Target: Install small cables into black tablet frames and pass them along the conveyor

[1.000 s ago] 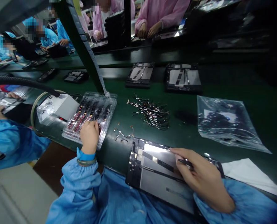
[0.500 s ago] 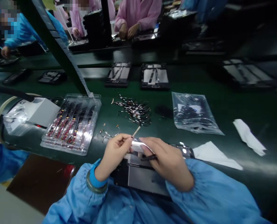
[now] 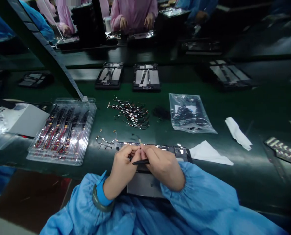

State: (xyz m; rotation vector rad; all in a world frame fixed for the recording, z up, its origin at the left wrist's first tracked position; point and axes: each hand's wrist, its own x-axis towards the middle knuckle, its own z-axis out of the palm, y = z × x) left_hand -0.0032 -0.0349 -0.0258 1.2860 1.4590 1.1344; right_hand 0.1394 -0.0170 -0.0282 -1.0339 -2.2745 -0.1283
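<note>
My left hand (image 3: 123, 166) and my right hand (image 3: 163, 164) meet fingertip to fingertip above a dark device (image 3: 145, 185) at the bench's near edge. Between the pinched fingertips a thin light-tipped cable (image 3: 139, 141) sticks up. A black pen-like tool (image 3: 140, 161) lies under my right hand's fingers, its tip pointing left. What exactly my left fingers pinch is too small to be sure of, but they touch the cable's base. Beyond the hands lies a pile of thin dark cables (image 3: 133, 114); a few loose ones (image 3: 105, 142) rest nearer, on the left.
Clear trays of parts (image 3: 62, 133) and a white box (image 3: 29, 119) stand left. A plastic bag (image 3: 190, 114) and white wipes (image 3: 210, 153) lie right. Opened devices (image 3: 147, 77) line the back. A slanted post (image 3: 49, 55) crosses the left. People work opposite.
The view has shifted, so the bench items appear further left. My right hand has moved in against my left fingertips, and the white piece between my hands no longer shows.
</note>
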